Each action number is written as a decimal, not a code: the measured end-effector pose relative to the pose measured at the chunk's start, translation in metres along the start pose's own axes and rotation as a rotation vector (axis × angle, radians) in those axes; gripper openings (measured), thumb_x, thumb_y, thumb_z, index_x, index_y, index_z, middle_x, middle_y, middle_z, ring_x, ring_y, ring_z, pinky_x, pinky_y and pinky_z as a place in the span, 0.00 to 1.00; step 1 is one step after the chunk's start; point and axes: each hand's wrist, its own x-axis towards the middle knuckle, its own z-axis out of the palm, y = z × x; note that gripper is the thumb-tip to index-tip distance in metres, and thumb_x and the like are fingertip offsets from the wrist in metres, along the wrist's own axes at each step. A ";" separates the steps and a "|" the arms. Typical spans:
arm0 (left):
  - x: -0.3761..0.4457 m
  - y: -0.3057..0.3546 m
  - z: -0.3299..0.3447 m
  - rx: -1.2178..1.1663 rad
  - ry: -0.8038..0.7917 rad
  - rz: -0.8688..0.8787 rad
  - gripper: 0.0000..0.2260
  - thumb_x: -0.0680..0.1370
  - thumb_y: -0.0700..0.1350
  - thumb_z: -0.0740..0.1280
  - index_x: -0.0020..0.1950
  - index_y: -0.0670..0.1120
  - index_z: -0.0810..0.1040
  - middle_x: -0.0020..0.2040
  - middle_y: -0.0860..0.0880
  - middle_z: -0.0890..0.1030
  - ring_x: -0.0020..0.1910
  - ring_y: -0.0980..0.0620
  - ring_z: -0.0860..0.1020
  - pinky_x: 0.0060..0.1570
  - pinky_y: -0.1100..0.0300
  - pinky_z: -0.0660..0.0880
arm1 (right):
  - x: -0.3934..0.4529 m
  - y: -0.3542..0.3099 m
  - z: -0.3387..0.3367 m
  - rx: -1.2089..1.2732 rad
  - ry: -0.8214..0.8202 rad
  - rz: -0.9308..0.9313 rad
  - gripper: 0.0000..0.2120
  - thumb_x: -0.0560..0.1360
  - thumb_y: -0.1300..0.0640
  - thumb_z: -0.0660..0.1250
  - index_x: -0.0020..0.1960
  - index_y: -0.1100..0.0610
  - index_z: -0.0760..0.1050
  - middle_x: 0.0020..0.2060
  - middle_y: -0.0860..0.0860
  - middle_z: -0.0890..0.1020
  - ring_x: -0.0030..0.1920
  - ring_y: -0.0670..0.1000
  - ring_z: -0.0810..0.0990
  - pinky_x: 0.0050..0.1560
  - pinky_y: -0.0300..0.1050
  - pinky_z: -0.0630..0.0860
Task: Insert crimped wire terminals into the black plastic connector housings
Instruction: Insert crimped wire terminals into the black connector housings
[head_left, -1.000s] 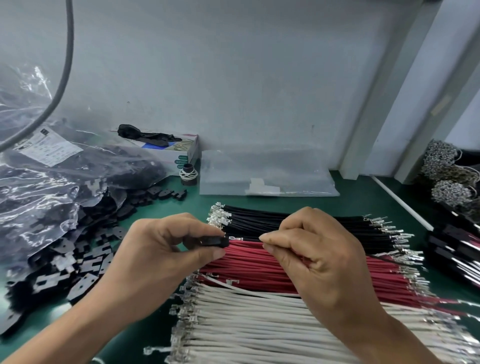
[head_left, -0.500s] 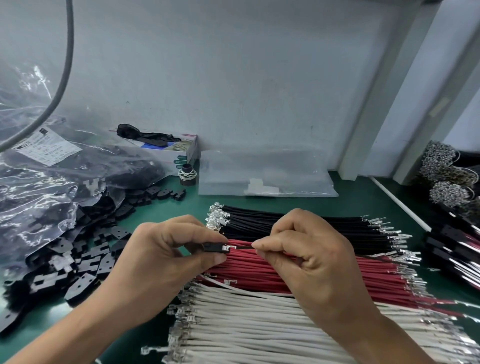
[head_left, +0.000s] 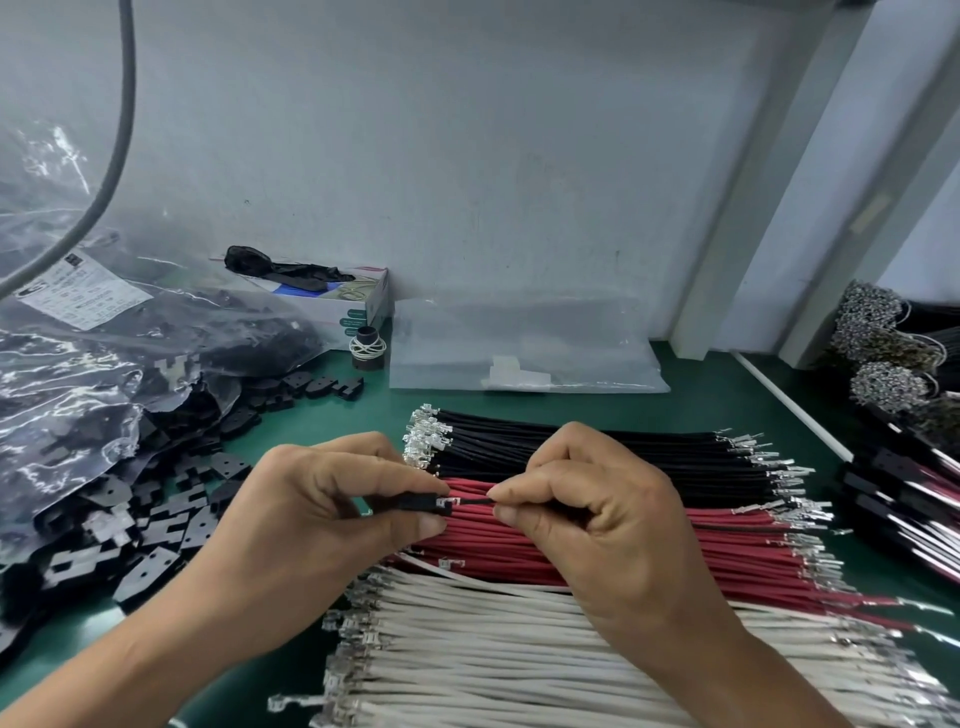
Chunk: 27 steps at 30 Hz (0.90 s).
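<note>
Two hands work: left hand (head_left: 317, 519) grips housing (head_left: 422, 503); right hand (head_left: 587, 525) pinches black wire (head_left: 474, 502), terminal (head_left: 448, 501) at the opening. Next: push straight until seated.

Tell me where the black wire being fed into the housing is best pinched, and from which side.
On the insulation just behind the metal terminal, coming from the right, as the right hand does: the black wire lies level, terminal pointing left into the black housing held by the left hand.

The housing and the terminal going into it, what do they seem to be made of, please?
The housing looks like matte black moulded plastic: dull, with no glint. The terminal looks like thin bright metal, probably plated, since it shines silver. It is too small to tell more.
</note>
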 end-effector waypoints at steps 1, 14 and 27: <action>0.000 0.000 0.000 0.022 0.001 -0.004 0.09 0.69 0.55 0.82 0.47 0.62 0.88 0.42 0.52 0.85 0.34 0.52 0.81 0.31 0.61 0.75 | 0.000 -0.001 0.000 -0.023 -0.003 -0.021 0.04 0.73 0.60 0.76 0.45 0.52 0.86 0.39 0.45 0.78 0.41 0.49 0.80 0.41 0.33 0.72; -0.001 0.004 0.004 0.005 -0.025 -0.002 0.10 0.68 0.48 0.79 0.46 0.61 0.88 0.40 0.52 0.85 0.32 0.58 0.79 0.31 0.70 0.72 | -0.001 -0.007 0.008 -0.064 -0.033 -0.074 0.03 0.74 0.58 0.74 0.47 0.55 0.86 0.40 0.42 0.78 0.42 0.45 0.80 0.44 0.30 0.71; -0.001 0.011 0.004 0.040 0.014 -0.002 0.07 0.67 0.51 0.78 0.44 0.62 0.88 0.36 0.53 0.82 0.29 0.60 0.74 0.29 0.71 0.68 | 0.004 -0.014 0.011 -0.326 0.010 -0.251 0.07 0.78 0.58 0.69 0.45 0.59 0.83 0.40 0.47 0.77 0.41 0.48 0.77 0.40 0.45 0.76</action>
